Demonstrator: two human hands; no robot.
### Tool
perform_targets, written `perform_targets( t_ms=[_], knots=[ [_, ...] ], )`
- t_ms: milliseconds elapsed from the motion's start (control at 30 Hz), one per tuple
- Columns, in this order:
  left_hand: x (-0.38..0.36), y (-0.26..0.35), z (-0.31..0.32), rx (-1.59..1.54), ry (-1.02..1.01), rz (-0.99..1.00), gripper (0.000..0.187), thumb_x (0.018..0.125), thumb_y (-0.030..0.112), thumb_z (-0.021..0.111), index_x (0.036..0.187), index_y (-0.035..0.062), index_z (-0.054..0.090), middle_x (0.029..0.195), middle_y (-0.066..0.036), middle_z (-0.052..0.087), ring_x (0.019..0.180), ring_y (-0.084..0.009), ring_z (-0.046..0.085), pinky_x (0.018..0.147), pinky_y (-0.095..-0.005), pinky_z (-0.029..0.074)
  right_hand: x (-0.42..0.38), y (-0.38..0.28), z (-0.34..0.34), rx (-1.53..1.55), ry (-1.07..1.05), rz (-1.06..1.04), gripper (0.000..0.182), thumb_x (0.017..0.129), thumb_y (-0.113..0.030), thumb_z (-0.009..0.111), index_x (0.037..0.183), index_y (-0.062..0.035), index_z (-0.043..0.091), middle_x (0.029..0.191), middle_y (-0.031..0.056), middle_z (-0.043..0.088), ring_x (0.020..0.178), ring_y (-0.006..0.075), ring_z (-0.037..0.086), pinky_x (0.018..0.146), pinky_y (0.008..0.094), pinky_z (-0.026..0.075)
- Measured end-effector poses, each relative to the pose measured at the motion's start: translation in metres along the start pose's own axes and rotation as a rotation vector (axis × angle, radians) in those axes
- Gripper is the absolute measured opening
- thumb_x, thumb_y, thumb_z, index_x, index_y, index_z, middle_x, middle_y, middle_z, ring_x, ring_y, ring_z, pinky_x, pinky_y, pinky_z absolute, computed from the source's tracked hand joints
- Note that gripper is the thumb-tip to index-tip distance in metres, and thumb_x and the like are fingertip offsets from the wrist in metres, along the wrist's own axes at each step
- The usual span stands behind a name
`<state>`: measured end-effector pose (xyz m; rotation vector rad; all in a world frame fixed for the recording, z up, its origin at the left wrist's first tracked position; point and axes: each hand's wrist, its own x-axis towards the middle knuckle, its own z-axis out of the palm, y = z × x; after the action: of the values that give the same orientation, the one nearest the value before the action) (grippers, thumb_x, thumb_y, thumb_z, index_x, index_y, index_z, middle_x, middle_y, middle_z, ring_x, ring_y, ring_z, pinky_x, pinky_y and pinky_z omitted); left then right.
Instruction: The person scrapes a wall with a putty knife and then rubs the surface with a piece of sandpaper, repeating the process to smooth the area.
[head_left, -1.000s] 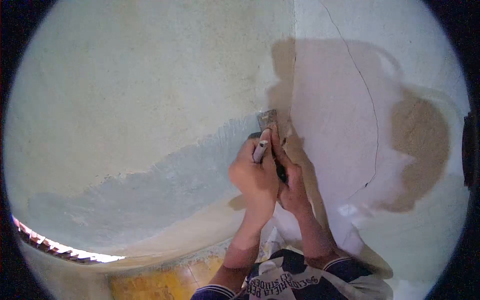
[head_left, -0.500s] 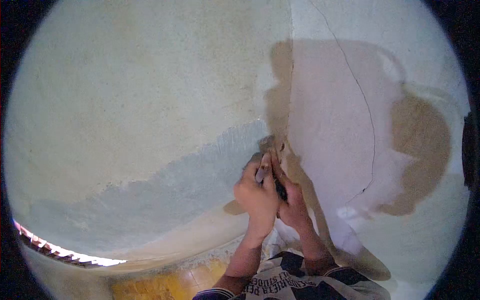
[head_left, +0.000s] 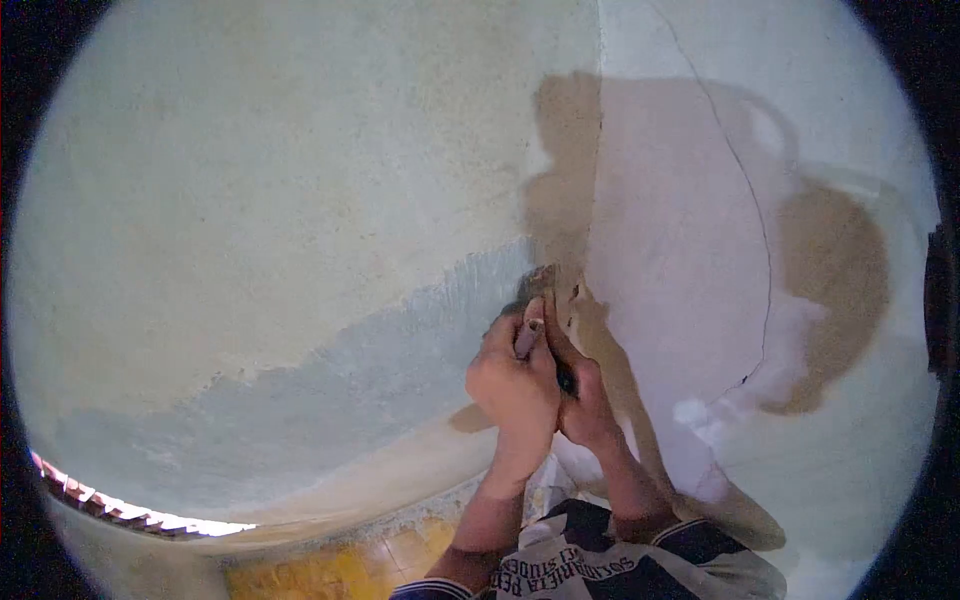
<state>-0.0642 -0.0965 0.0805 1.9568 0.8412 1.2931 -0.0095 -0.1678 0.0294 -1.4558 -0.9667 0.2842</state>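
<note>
Both my left hand [head_left: 515,385] and right hand [head_left: 585,400] are clamped round the scraper [head_left: 540,300], blade pointing up past my knuckles, pressed on the wall [head_left: 300,200] right by the corner.

I am looking at a room under renovation, seemingly in a home. A rough pale plastered wall [head_left: 250,180] fills my view, with a scraped grey band [head_left: 330,390] at seven o'clock, a thin crack [head_left: 762,260] at three o'clock and yellow floor tiles [head_left: 330,570] at six o'clock.
</note>
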Motion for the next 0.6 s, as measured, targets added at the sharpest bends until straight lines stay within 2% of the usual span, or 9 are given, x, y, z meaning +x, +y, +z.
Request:
perform_targets(
  t_ms=[67, 167, 267, 333, 400, 467, 567, 600],
  knots=[
    [-0.003, -0.005, 0.005, -0.03, 0.04, 0.036, 0.017, 0.087, 0.018, 0.064, 0.079, 0.0036, 0.063, 0.07, -0.02, 0.059, 0.06, -0.0376, 0.059, 0.053, -0.0416, 0.044, -0.003, -0.003, 0.0, -0.055, 0.042, -0.044, 0.068, 0.088, -0.021, 0.058, 0.15, -0.0161, 0.029, 0.1, 0.0199, 0.067, 0.071, 0.0128, 0.057, 0.068, 0.0303, 0.049],
    [-0.012, 0.004, 0.0, 0.056, -0.023, -0.078, 0.016, 0.087, 0.018, 0.064, 0.079, 0.0039, 0.062, 0.07, -0.019, 0.06, 0.061, -0.0373, 0.06, 0.054, -0.0416, 0.045, -0.009, -0.007, -0.001, -0.078, 0.05, -0.055, 0.068, 0.088, -0.021, 0.057, 0.15, -0.0164, 0.029, 0.097, 0.0201, 0.068, 0.073, 0.0131, 0.058, 0.069, 0.0309, 0.049],
    [-0.002, -0.004, 0.007, 0.019, 0.022, -0.006, 0.014, 0.086, 0.017, 0.065, 0.081, 0.0043, 0.064, 0.07, -0.018, 0.06, 0.062, -0.0372, 0.06, 0.055, -0.0413, 0.045, 0.001, -0.012, -0.004, -0.083, 0.028, -0.009, 0.066, 0.09, -0.021, 0.056, 0.15, -0.0167, 0.029, 0.099, 0.0205, 0.067, 0.076, 0.0138, 0.06, 0.071, 0.0313, 0.05],
    [0.002, -0.002, 0.004, -0.01, -0.007, 0.015, 0.019, 0.088, 0.018, 0.063, 0.084, -0.0005, 0.065, 0.066, -0.02, 0.06, 0.055, -0.0277, 0.056, 0.055, -0.0385, 0.045, 0.001, -0.014, -0.002, -0.104, 0.04, 0.0, 0.064, 0.091, -0.022, 0.054, 0.15, -0.0169, 0.029, 0.104, 0.0211, 0.066, 0.077, 0.0155, 0.061, 0.072, 0.0316, 0.05],
    [-0.001, 0.002, 0.002, -0.014, -0.012, 0.005, 0.022, 0.09, 0.018, 0.062, 0.085, -0.0031, 0.065, 0.064, -0.022, 0.059, 0.052, -0.0217, 0.053, 0.053, -0.0371, 0.044, -0.003, -0.018, -0.004, -0.095, 0.018, 0.029, 0.065, 0.09, -0.02, 0.054, 0.15, -0.0143, 0.028, 0.118, 0.02, 0.06, 0.092, 0.017, 0.059, 0.08, 0.0313, 0.047],
    [-0.008, 0.008, -0.004, 0.003, -0.01, -0.009, 0.022, 0.09, 0.018, 0.061, 0.083, -0.0034, 0.064, 0.064, -0.022, 0.058, 0.052, -0.0192, 0.051, 0.052, -0.0371, 0.042, -0.011, -0.025, -0.005, -0.038, -0.028, 0.093, 0.068, 0.089, -0.014, 0.056, 0.15, -0.0091, 0.026, 0.142, 0.0171, 0.047, 0.119, 0.018, 0.053, 0.095, 0.0301, 0.043],
    [-0.007, 0.001, 0.003, -0.018, 0.044, -0.013, 0.015, 0.087, 0.016, 0.064, 0.08, 0.0032, 0.065, 0.066, -0.02, 0.058, 0.057, -0.0365, 0.057, 0.053, -0.0393, 0.044, -0.007, -0.01, -0.008, -0.06, -0.082, 0.048, 0.069, 0.089, -0.013, 0.057, 0.15, -0.0101, 0.026, 0.143, 0.0177, 0.045, 0.119, 0.0171, 0.052, 0.095, 0.0301, 0.043],
    [-0.005, 0.003, 0.008, -0.029, 0.033, -0.012, 0.017, 0.088, 0.016, 0.063, 0.079, 0.0009, 0.064, 0.064, -0.02, 0.057, 0.055, -0.0301, 0.052, 0.052, -0.0384, 0.042, -0.004, -0.007, -0.01, -0.044, -0.066, 0.037, 0.069, 0.089, -0.012, 0.057, 0.15, -0.0099, 0.026, 0.144, 0.0176, 0.044, 0.12, 0.0171, 0.052, 0.096, 0.0301, 0.042]
  ],
)
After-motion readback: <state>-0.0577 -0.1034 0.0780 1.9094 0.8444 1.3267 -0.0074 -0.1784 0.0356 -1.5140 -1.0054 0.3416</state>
